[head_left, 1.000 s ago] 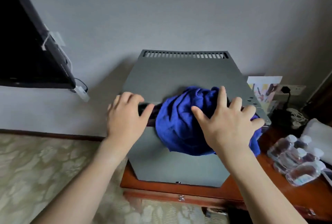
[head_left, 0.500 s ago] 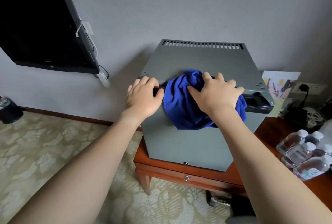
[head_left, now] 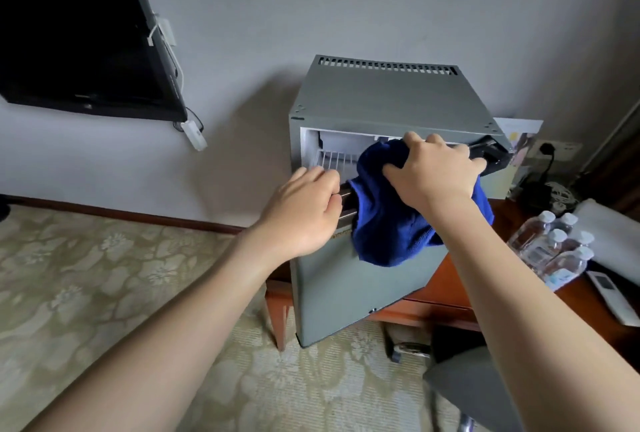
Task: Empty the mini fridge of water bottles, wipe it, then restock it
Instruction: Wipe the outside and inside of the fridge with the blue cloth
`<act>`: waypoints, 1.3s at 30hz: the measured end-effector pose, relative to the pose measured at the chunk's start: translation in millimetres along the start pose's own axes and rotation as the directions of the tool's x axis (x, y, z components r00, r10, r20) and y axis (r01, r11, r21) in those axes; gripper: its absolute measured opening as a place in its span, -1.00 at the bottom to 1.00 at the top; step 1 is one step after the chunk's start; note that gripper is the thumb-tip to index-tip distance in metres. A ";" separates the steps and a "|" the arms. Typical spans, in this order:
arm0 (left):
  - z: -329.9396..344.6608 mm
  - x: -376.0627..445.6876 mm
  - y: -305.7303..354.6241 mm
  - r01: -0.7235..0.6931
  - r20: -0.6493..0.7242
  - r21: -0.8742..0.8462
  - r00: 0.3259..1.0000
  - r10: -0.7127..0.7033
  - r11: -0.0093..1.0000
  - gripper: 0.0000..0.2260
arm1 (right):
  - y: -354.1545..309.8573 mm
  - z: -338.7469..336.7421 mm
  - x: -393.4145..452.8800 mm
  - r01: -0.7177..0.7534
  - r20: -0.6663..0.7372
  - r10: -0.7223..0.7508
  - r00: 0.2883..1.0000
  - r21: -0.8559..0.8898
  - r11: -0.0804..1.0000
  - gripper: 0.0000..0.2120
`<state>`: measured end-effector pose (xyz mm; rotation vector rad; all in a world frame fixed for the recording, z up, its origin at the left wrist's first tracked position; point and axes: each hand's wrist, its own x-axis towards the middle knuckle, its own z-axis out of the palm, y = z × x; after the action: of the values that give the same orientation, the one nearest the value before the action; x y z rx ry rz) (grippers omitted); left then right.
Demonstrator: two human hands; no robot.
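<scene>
With water bottles (head_left: 550, 251) out on the worktop (head_left: 450, 279), both hands gripped the fridge door (head_left: 346, 286), right hand (head_left: 433, 175) pinning the cloth (head_left: 384, 223); wiping and restocking seemingly remained

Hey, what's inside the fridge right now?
Through the gap above the open door, the fridge shows a white wire shelf and white walls. No bottle shows; the door, cloth and right hand hide the rest.

No text or label can be read.

Wooden table (head_left: 446, 289), grey mini fridge (head_left: 381, 99), water bottles (head_left: 550, 251), remote (head_left: 611, 296), on it
</scene>
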<state>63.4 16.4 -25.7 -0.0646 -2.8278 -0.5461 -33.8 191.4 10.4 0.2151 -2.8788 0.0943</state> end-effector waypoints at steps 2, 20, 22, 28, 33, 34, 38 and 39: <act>-0.9 -20.6 16.7 -0.016 -0.004 -0.101 1.000 0.015 0.995 -0.88 | 1.9 -7.4 -20.1 -0.008 -0.003 0.008 1.000 -0.001 1.000 -0.51; 77.2 -169.5 262.3 -0.226 -0.177 0.262 0.944 0.277 0.938 -0.55 | 181.0 -52.0 -172.7 0.050 -0.007 -0.049 0.999 0.129 0.990 -0.46; 86.4 -175.7 279.0 -0.280 -0.163 0.186 0.937 0.310 0.942 -0.55 | 207.6 -61.3 -182.5 0.054 0.030 -0.060 0.998 0.185 0.981 -0.45; 97.7 -179.8 313.1 -0.349 -0.158 -0.154 0.932 0.326 0.924 -0.60 | 260.3 -80.2 -219.7 0.029 -0.115 -0.009 0.993 0.175 0.984 -0.55; 92.0 -180.4 333.5 -0.390 -0.273 -0.361 0.913 0.304 0.847 -0.69 | 275.9 -97.5 -251.4 0.043 -0.359 0.092 0.929 0.352 0.935 -0.61; 88.3 -180.4 335.9 -0.395 -0.344 -0.405 0.901 0.263 0.825 -0.73 | 275.4 -103.2 -254.4 0.054 -0.370 0.126 0.920 0.439 0.897 -0.62; 72.6 -171.2 333.1 -0.390 -0.622 -0.516 0.783 -0.021 0.763 -0.80 | 250.4 -118.7 -264.4 0.093 -0.345 0.231 0.910 0.711 0.697 -0.65; 67.5 -170.0 329.7 -0.337 -0.600 -0.579 0.793 -0.108 0.743 -0.75 | 238.4 -118.6 -267.1 0.106 -0.334 0.233 0.913 0.747 0.656 -0.68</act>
<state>241.3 348.5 -11.9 -0.1735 -1.8658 -1.2678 214.2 473.4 46.2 0.2020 -2.2481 1.2235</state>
